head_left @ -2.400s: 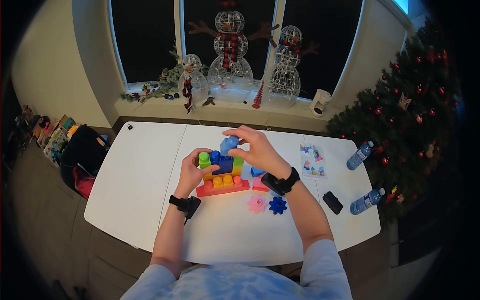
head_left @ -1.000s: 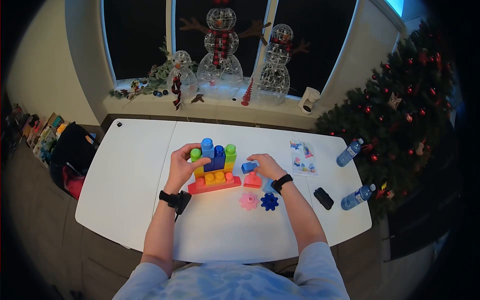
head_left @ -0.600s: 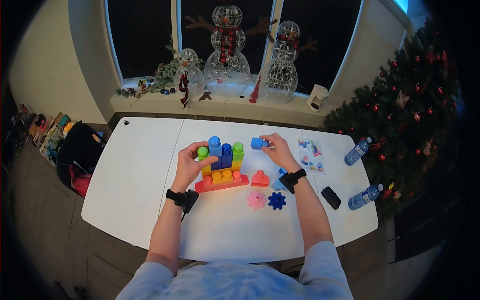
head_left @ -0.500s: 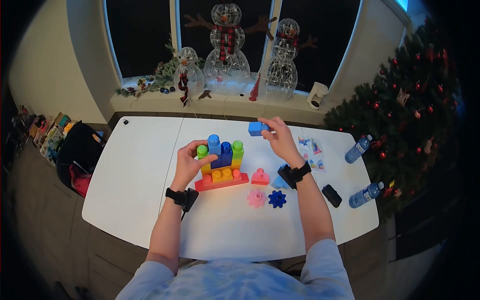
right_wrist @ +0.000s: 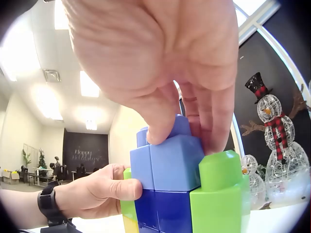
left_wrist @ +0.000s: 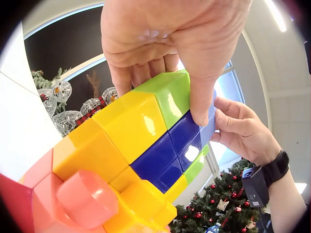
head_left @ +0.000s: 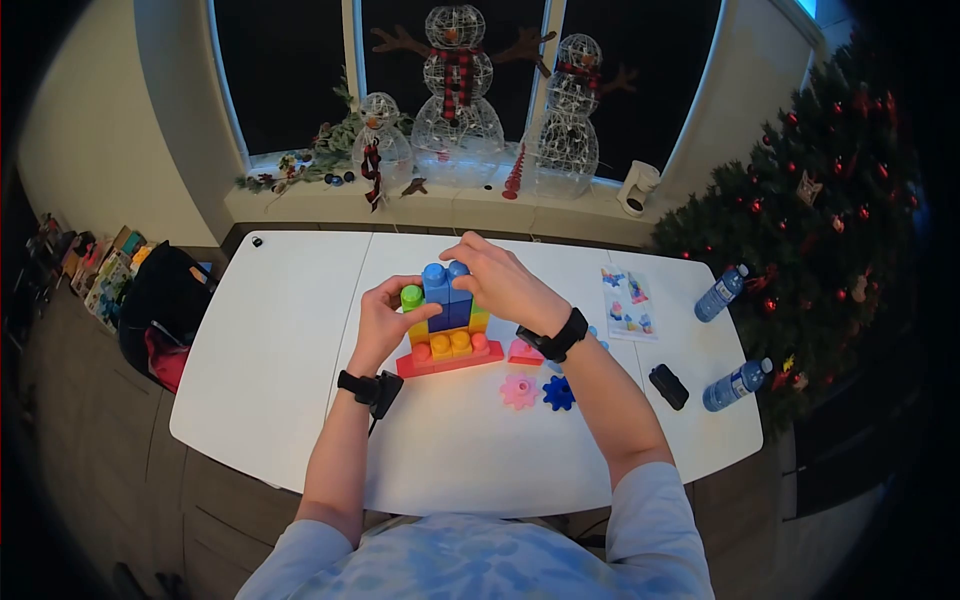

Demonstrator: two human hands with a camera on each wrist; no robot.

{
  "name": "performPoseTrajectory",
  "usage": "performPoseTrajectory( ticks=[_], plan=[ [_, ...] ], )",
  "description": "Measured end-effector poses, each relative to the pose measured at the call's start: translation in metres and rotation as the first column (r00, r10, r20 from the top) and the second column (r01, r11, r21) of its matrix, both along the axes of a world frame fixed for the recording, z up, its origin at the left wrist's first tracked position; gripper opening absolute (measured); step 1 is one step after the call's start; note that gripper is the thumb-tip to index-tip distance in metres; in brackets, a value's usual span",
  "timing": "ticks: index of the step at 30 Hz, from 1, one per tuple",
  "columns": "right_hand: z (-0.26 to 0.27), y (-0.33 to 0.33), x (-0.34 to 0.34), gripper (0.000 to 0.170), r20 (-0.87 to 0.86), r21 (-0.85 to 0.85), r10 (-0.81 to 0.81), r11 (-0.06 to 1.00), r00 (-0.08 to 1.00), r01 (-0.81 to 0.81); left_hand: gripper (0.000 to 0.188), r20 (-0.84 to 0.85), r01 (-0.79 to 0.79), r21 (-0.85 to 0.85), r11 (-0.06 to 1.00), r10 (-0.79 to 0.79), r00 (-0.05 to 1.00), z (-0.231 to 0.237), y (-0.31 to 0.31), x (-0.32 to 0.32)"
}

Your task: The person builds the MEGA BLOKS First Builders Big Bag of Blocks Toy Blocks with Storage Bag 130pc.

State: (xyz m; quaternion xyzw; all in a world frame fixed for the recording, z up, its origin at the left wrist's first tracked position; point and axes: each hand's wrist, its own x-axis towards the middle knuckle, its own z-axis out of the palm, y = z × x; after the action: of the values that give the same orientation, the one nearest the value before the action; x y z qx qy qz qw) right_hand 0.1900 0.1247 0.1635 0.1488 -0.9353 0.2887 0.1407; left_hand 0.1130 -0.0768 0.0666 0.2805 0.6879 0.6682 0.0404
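A block structure stands on the white table, with a red base [head_left: 450, 362], yellow and green sides and a dark blue middle [left_wrist: 171, 154]. Two light blue blocks [right_wrist: 167, 162] sit side by side on top of the dark blue ones. My left hand [head_left: 385, 318] grips the structure's left side, its thumb across the front of the blue blocks. My right hand [head_left: 508, 290] pinches the right light blue block by its stud from above; in the right wrist view its thumb and fingers lie around that stud.
Right of the structure lie a pink block [head_left: 525, 352], a pink gear [head_left: 519, 391], a dark blue gear [head_left: 559, 393] and a partly hidden light blue piece. Farther right are a picture sheet [head_left: 628, 303], a black case [head_left: 668, 387] and two bottles [head_left: 721, 293].
My right hand took up a light blue block from right of the structure, raised it and brought it left onto the top. My left hand has kept its grip on the structure.
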Motion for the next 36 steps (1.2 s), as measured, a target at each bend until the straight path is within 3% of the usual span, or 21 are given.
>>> performPoseTrajectory(
  ticks=[12,15,18,20,21,23,25,27,30,36],
  plan=[
    [-0.008,0.004,-0.006,0.032,-0.046,0.013,0.006,1.0,0.999,-0.005,0.042,-0.013,0.001,-0.007,1.0,-0.001,1.0,0.002,-0.001,0.001],
    [-0.011,0.007,-0.004,0.039,-0.067,0.012,0.006,1.0,0.998,-0.005,0.042,-0.005,0.01,0.01,1.0,-0.01,1.0,0.001,-0.001,0.0],
    [-0.004,0.024,0.006,0.048,-0.112,-0.04,0.024,0.999,0.993,-0.029,0.047,-0.03,0.024,-0.017,1.0,-0.025,0.999,0.0,0.0,-0.002],
    [0.011,0.053,0.02,0.058,-0.183,-0.22,-0.123,0.972,0.975,0.081,0.054,-0.05,0.031,-0.027,0.999,-0.032,0.998,0.001,0.001,-0.002],
    [0.013,0.07,0.029,0.058,-0.177,-0.213,-0.13,0.973,0.976,0.091,0.059,-0.067,0.044,-0.034,0.998,-0.046,0.997,0.002,0.001,-0.003],
    [0.009,0.11,0.047,0.055,-0.072,-0.247,-0.367,0.907,0.927,0.34,0.06,-0.07,0.049,-0.023,0.999,-0.051,0.996,0.011,0.002,0.001],
    [-0.02,0.155,0.063,0.056,0.118,-0.002,-0.49,0.87,0.864,0.493,0.062,-0.11,0.03,-0.022,0.999,-0.032,0.993,0.012,0.005,-0.001],
    [-0.051,0.183,0.08,0.055,0.298,0.235,-0.513,0.857,0.805,0.459,0.062,-0.115,0.027,-0.031,0.999,-0.03,0.993,0.02,0.007,0.002],
    [-0.095,0.199,0.099,0.054,0.398,0.323,-0.557,0.829,0.729,0.457,0.061,-0.146,0.012,-0.05,0.999,-0.019,0.989,0.027,0.012,0.004],
    [-0.142,0.201,0.096,0.059,0.492,0.204,-0.509,0.856,0.706,0.475,0.057,-0.178,0.005,-0.089,0.996,-0.021,0.984,0.026,0.021,0.001]
  ],
)
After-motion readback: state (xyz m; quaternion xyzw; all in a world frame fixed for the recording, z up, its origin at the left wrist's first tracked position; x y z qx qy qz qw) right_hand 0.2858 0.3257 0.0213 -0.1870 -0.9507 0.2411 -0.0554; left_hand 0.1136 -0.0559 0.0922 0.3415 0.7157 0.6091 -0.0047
